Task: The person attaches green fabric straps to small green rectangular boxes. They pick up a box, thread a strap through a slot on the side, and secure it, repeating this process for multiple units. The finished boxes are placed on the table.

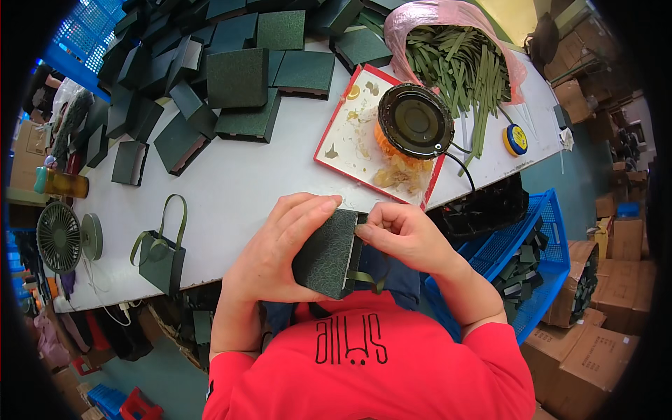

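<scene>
Wrapped around a dark green textured box (324, 253), my left hand (276, 241) is closed, thumb along the top edge. The box is tilted in front of my chest. A green ribbon (365, 278) comes out of the box's lower right end and curves off to the right. My right hand (402, 234) pinches at the box's upper right edge; its fingertips hide what is between them. A finished-looking small green box with a ribbon handle (162, 262) stands on the table to the left.
Many dark green boxes (236, 78) are heaped at the far left of the white table (231, 183). A round dark pot (416, 120) sits on a stained red-rimmed tray (329, 147). Beyond is a pink bag (400, 31) of green ribbons (455, 63). Blue crate (553, 241) at right; small fan (59, 236) at left.
</scene>
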Tool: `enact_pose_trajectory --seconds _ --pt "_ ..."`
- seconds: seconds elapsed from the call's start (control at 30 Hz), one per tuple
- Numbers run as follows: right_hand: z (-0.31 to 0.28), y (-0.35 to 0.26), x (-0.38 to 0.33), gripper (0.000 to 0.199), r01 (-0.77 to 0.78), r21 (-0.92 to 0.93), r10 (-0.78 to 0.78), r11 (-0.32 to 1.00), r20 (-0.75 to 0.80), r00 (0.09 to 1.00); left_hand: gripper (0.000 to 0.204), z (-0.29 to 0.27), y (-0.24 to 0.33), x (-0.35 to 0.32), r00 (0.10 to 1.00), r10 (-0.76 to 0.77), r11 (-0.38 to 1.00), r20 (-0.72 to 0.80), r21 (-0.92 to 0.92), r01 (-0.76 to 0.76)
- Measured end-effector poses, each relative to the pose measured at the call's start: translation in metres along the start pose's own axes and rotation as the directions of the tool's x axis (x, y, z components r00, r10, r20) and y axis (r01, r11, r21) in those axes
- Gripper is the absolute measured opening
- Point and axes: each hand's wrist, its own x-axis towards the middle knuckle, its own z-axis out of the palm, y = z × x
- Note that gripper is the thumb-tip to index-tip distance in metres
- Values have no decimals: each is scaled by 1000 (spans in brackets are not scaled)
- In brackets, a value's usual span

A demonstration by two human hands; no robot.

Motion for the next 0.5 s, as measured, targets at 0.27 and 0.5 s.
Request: enact_pose_trajectory --seconds 0.27,0.5 --pt "-6 8 8 23 -15 -223 18 975 15 1000 104 -2 9 6 993 10 979 121 200 -34" --pt "-13 -3 4 28 -14 -73 18 997 62 998 98 -2 -1 -1 999 -35 997 -19 63 36"
